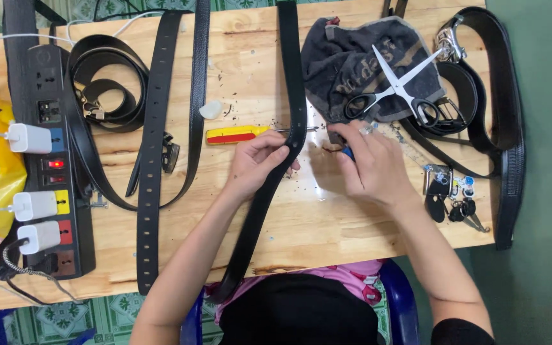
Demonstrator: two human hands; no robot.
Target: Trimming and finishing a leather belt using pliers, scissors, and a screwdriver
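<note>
**A:** Looking straight down on the pale wooden tabletop (327, 223), and the left hand (258, 165) has its fingers curled and pressed together over the long black leather belt (292, 96), pinning it where it bends.

**B:** That belt runs from the far edge, down the middle of the table, and off the near edge toward the lap.

**A:** Right hand (368, 165) sits just beside it, fingers bunched around something small with a blue tip. What it is, I cannot tell; the hand hides most of it.

**B:** Just left of the belt lies a yellow-and-red handled tool (236, 134), its metal tip reaching the strap.

**A:** Above the right hand, a dark grey crumpled cloth (352, 57) with open black-handled scissors (397, 89) lying on it.

**B:** Far left, a black power strip (55, 160) with white plugs. Between it and the hands, a second black belt with punched holes (150, 172) lies flat.

**A:** And a bunch of keys (450, 198) near the right edge.
</note>
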